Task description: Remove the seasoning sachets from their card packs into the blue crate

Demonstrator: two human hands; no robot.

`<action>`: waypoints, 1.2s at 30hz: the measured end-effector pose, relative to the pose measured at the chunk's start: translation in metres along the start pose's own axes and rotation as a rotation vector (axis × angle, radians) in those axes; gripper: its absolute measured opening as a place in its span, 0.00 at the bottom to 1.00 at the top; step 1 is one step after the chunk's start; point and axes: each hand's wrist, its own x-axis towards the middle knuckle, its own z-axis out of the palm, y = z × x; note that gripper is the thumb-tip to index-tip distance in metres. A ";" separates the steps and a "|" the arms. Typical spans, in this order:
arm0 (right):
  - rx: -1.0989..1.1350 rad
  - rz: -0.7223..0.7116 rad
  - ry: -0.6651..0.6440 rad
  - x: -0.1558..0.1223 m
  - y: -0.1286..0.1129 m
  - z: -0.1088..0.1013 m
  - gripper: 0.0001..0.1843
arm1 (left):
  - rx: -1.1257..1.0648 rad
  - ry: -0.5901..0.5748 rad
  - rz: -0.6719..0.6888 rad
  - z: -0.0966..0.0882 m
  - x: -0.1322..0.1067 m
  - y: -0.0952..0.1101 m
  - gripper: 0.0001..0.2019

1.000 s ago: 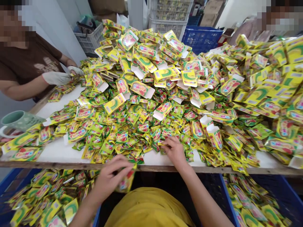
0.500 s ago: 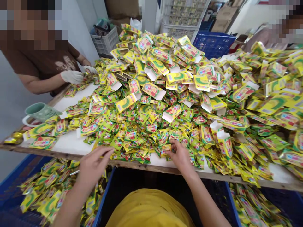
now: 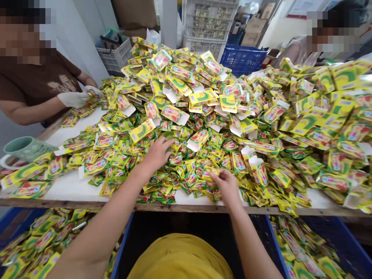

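Observation:
My left hand (image 3: 158, 154) is stretched over the heap with its fingers apart, resting at the small green-and-yellow sachets (image 3: 176, 159). In my right hand (image 3: 228, 186), thumb and fingers pinch a small yellow packet (image 3: 209, 173) near the front of the heap. Flat yellow cartons (image 3: 142, 130) with red fruit pictures lie mixed among and above the sachets, several with white end flaps standing open. One such carton (image 3: 198, 139) lies just right of my left hand.
A wooden-edged table (image 3: 186, 208) carries the heap. Blue crates (image 3: 126, 244) below hold filled cartons. At left stand a green mug (image 3: 21, 147) and a person with white gloves (image 3: 74, 99); another person is at far right. White crates (image 3: 207, 23) are stacked behind.
My left hand has moved from the table's front edge forward and right onto the sachets. My right hand now has the yellow packet raised slightly. The view has shifted right.

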 end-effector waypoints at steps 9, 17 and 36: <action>-0.391 -0.137 0.142 0.008 0.020 0.043 0.23 | -0.206 0.202 0.042 -0.017 -0.044 -0.014 0.13; -0.856 -0.405 0.147 -0.002 0.021 0.047 0.14 | -0.127 0.047 0.064 0.009 0.031 0.071 0.27; -0.302 -0.420 -0.223 -0.013 -0.017 0.018 0.16 | -0.343 -0.581 0.111 -0.021 -0.058 0.049 0.36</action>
